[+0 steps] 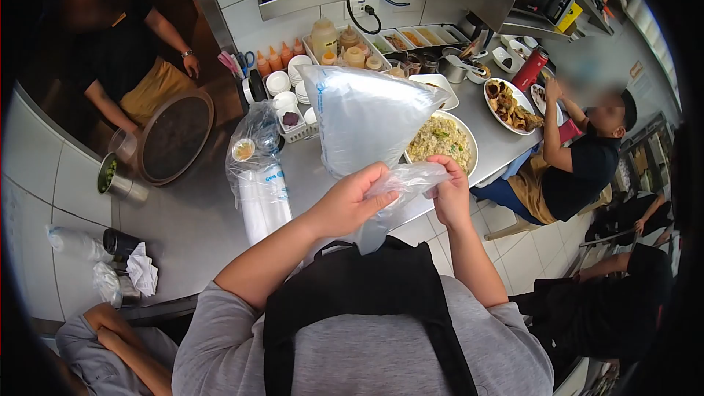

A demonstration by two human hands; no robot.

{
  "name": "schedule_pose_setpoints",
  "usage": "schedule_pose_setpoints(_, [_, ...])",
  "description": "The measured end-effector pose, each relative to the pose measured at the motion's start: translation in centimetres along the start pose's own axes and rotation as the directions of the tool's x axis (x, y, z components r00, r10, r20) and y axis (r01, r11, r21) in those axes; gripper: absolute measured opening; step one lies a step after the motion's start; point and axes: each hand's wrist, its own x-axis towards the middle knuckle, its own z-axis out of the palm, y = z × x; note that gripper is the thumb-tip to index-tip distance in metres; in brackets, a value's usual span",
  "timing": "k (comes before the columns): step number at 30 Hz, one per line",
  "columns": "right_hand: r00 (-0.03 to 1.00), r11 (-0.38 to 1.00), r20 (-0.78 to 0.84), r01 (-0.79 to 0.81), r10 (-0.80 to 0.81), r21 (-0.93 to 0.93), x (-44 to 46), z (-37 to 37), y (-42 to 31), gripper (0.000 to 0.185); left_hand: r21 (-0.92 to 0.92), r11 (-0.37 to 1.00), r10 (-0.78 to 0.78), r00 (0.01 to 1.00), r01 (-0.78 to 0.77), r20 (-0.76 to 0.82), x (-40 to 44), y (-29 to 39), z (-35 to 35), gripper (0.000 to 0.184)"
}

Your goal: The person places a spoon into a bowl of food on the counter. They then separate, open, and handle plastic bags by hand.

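Observation:
My left hand (359, 194) pinches a thin clear plastic bag (400, 185) in front of my chest. Its other side is gripped by my right hand (451, 194), with the film bunched between the two. Just beyond my left hand is a larger stack of plastic film with blue print (370, 114), perhaps more bags; whether it joins the held bag I cannot tell. A plate of fried rice (444, 143) lies on the counter past my right hand, partly behind the film.
On the steel counter (187, 231) stand sauce bottles (275, 59), small white bowls (279, 83), a plastic-wrapped roll (260, 191) and a plate of browned food (511, 106). One person sits at the right (583, 161); another stands by a round dark tray (176, 136) at the left.

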Motion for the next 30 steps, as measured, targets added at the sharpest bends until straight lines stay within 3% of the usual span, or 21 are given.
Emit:
schedule_pose_setpoints(2, [0.994, 0.998, -0.106, 0.034, -0.027, 0.058, -0.2, 1.1, -1.0, 0.033, -0.001, 0.998, -0.057, 0.998, 0.057, 0.029, 0.1, 0.9, -0.1, 0.021])
schedule_pose_setpoints(4, [0.968, 0.966, -0.247, 0.022, 0.044, 0.258, -0.1, 2.1, -2.1, 0.032, 0.331, 0.94, -0.106, 0.993, 0.086, 0.044, 0.1, 2.3, -0.6, 0.02])
schedule_pose_setpoints(5, [0.97, 0.965, -0.239, 0.023, 0.041, 0.26, -0.3, 2.4, -2.7, 0.032, 0.336, 0.938, -0.104, 0.994, 0.086, 0.037, 0.1, 1.5, -0.9, 0.02])
schedule_pose_setpoints(7, [0.99, 0.929, -0.084, -0.079, 0.117, 0.361, -1.3, 2.1, -3.5, 0.031, 0.182, 0.971, -0.123, 0.978, 0.153, -0.166, 0.4, -1.4, -1.7, 0.017])
schedule_pose_setpoints(9, [0.99, 0.972, 0.045, -0.137, 0.131, 0.19, -1.9, 0.1, -2.2, 0.029, 0.239, 0.966, -0.019, 0.943, 0.103, -0.331, 0.5, -2.9, -2.4, 0.015])
schedule_pose_setpoints(11, [0.863, 0.929, 0.391, -0.367, 0.319, 0.052, -3.4, 1.6, -3.6, 0.028, 0.306, 0.95, 0.096, 0.874, 0.063, -0.477, 0.7, -3.8, -3.0, 0.014])
schedule_pose_setpoints(12, [0.858, 0.929, 0.404, -0.367, 0.317, 0.051, -3.5, 2.0, -4.0, 0.028, 0.058, 0.997, -0.013, 0.874, 0.047, -0.485, 0.7, -3.8, -3.0, 0.016])
schedule_pose_setpoints(13, [0.828, 0.931, 0.427, -0.341, 0.363, -0.13, -3.4, 2.5, -4.2, 0.026, -0.192, 0.981, -0.119, 0.875, 0.03, -0.47, 0.5, -3.8, -2.9, 0.02])
schedule_pose_setpoints(14, [0.798, 0.905, 0.441, -0.296, 0.411, -0.307, -3.2, 2.7, -4.2, 0.023, -0.183, 0.983, -0.117, 0.867, 0.03, -0.485, 0.3, -3.7, -2.4, 0.02])
schedule_pose_setpoints(15, [0.79, 0.905, 0.456, -0.293, 0.41, -0.307, -2.4, 1.9, -3.0, 0.023, -0.512, 0.859, -0.262, 0.86, 0.001, -0.438, 0.3, -2.6, -1.3, 0.024])
schedule_pose_setpoints(16, [0.912, 0.949, 0.266, -0.291, 0.314, -0.122, -1.3, 0.4, -0.9, 0.021, -0.778, 0.627, -0.378, 0.86, -0.035, -0.343, 0.2, -1.8, -0.3, 0.03])
schedule_pose_setpoints(17, [0.971, 0.969, 0.04, -0.24, 0.238, 0.057, -0.5, -0.5, 0.2, 0.02, -0.774, 0.631, -0.378, 0.855, -0.044, -0.356, -0.2, -1.5, 0.5, 0.03])
schedule_pose_setpoints(19, [0.961, 0.944, -0.069, -0.247, 0.268, 0.22, 0.2, -0.5, -1.2, 0.017, -0.612, 0.784, -0.248, 0.957, 0.105, -0.153, -0.5, -1.0, 1.9, 0.031])
schedule_pose_setpoints(20, [0.972, 0.918, -0.059, -0.196, 0.229, 0.344, 0.5, -1.3, -0.9, 0.018, -0.335, 0.939, -0.1, 0.994, 0.083, -0.033, -0.2, -0.7, 2.0, 0.03])
schedule_pose_setpoints(21, [0.98, 0.876, -0.058, -0.142, 0.19, 0.461, 0.6, -1.9, -1.1, 0.019, -0.34, 0.937, -0.102, 0.994, 0.083, -0.037, 0.1, -0.8, 2.0, 0.03])
schedule_pose_setpoints(23, [0.968, 0.855, -0.071, -0.177, 0.24, 0.487, 0.3, -3.2, -2.0, 0.024, 0.125, 0.968, -0.176, 0.946, 0.216, -0.271, 0.6, -1.6, 2.2, 0.033])
schedule_pose_setpoints(24, [0.962, 0.857, 0.183, -0.266, 0.204, 0.441, -0.3, -3.8, -3.1, 0.027, -0.076, 0.96, -0.277, 0.886, 0.268, -0.373, 1.2, -2.8, 2.0, 0.019])
schedule_pose_setpoints(25, [0.889, 0.862, 0.426, -0.341, 0.167, 0.374, -0.9, -4.0, -4.5, 0.031, -0.121, 0.976, -0.219, 0.846, 0.183, -0.486, 1.3, -5.3, 1.3, 0.016])
schedule_pose_setpoints(27, [0.853, 0.842, 0.468, -0.416, 0.231, 0.343, -2.3, -2.2, -6.6, 0.033, -0.167, 0.981, -0.176, 0.793, 0.095, -0.584, 2.1, -7.2, 1.6, 0.013])
schedule_pose_setpoints(29, [0.789, 0.956, 0.55, -0.163, 0.274, -0.244, -1.9, -2.5, -7.3, 0.033, -0.196, 0.965, -0.027, 0.679, -0.173, -0.733, 3.1, -6.2, 2.9, 0.011])
schedule_pose_setpoints(30, [0.887, 0.874, 0.391, -0.028, 0.245, -0.485, -1.4, -2.6, -7.1, 0.029, -0.206, 0.963, -0.033, 0.682, -0.175, -0.731, 3.2, -4.9, 3.5, 0.011])
